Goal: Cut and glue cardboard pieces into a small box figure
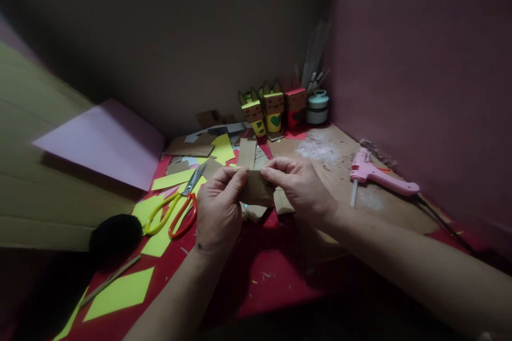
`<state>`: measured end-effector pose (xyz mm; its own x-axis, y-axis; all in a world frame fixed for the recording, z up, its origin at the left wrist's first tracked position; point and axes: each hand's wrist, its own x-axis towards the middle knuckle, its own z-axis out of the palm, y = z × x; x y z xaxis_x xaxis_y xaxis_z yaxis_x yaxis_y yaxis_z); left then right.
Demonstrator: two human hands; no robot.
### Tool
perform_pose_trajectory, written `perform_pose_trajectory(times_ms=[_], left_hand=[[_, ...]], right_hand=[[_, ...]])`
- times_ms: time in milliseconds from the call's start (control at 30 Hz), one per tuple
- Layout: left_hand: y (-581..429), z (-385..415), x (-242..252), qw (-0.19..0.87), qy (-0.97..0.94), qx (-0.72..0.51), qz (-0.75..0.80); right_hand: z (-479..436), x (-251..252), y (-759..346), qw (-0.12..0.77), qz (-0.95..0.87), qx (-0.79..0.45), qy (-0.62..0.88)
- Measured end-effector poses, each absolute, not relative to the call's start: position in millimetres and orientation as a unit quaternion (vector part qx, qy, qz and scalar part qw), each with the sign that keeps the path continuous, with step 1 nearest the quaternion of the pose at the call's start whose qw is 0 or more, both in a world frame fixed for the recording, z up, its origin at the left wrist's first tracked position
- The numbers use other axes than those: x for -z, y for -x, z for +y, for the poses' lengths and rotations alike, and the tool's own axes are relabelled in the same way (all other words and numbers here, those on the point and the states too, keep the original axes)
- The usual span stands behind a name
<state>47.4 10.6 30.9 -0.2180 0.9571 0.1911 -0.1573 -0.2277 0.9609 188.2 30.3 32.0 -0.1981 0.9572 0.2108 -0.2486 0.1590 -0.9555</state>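
Both my hands hold a small folded piece of brown cardboard (254, 187) above the red table (260, 277). My left hand (218, 210) pinches its left end with thumb and fingers closed. Its right end is pinched by my right hand (300, 184), fingers curled over the top edge. Beneath the piece lie more cardboard strips (247, 152). Scissors (178, 210) with one yellow and one red handle lie just left of my left hand, on yellow paper scraps (160, 240).
A pink glue gun (376, 175) lies on a cardboard sheet (384, 208) at the right, its cord trailing off. Three small cardboard box figures (274, 109) and a jar (318, 107) stand in the back corner. Pink paper (104, 141) leans at the left near a black pom-pom (115, 234).
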Motion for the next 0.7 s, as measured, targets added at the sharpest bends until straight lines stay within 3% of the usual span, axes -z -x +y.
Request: perform_pose_trajectory(times_ms=[167, 400, 633, 700], left_hand=[[-50.0, 5.1, -29.4, 0.392, -0.462, -0.647, 0.462], [-51.1, 2.8, -37.2, 0.402, -0.503, -0.613, 0.458], [-35.2, 21.2, -40.7, 0.426, -0.483, -0.61, 0.462], [-33.7, 25.7, -40.8, 0.443, -0.477, -0.606, 0.457]], right_hand=[[33.9, -37.4, -190.9, 0.505, -0.558, -0.575, 0.322], [32.9, -42.4, -191.0, 0.537, -0.622, -0.438, 0.364], [51.9, -51.0, -193.5, 0.47, -0.61, -0.562, 0.302], [57.4, -51.7, -195.1, 0.455, -0.634, -0.54, 0.315]])
